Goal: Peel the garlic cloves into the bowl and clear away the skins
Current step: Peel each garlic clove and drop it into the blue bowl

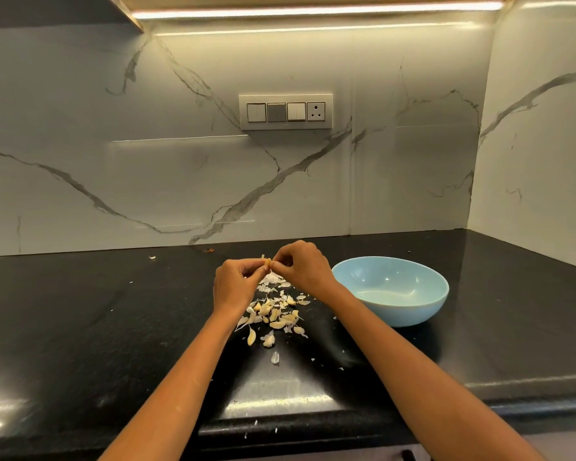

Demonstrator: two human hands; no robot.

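My left hand (235,283) and my right hand (301,266) meet above the black counter and both pinch one small garlic clove (267,261) between their fingertips. Below them lies a pile of garlic cloves and papery skins (273,314). A single clove (251,336) and a skin scrap (275,357) lie nearer to me. The light blue bowl (436,304) stands to the right of the pile, and I see nothing inside it.
The black counter (113,327) runs to a marble wall at the back and right. A switch plate (285,111) is mounted on the back wall. Small skin flakes are scattered, one at the far left (152,257) and some near the front edge (256,422).
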